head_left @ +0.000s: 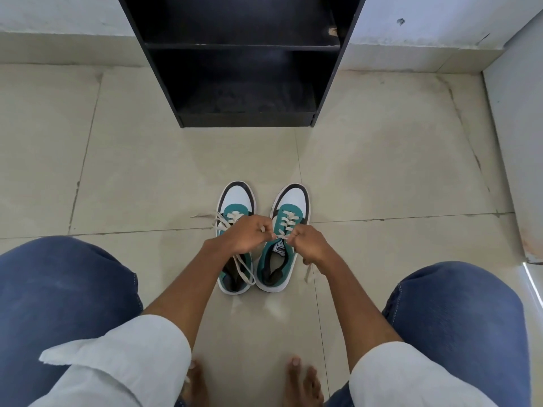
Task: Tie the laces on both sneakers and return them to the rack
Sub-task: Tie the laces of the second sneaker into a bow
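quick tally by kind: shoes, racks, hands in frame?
Sneakers: 2, left sneaker and right sneaker, side by side on the floor
Racks: 1, black rack
Hands: 2, left hand and right hand, both pinching the right sneaker's laces
Total: 5

The person wears blue jeans (58, 289) with pale contrast stitching, white sleeves (123, 359) rolled back to about the elbows, and nothing on the feet (302, 383).

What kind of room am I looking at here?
Probably a home entryway or room corner: a black shoe rack against a white wall, a beige tiled floor, and sneakers being laced.
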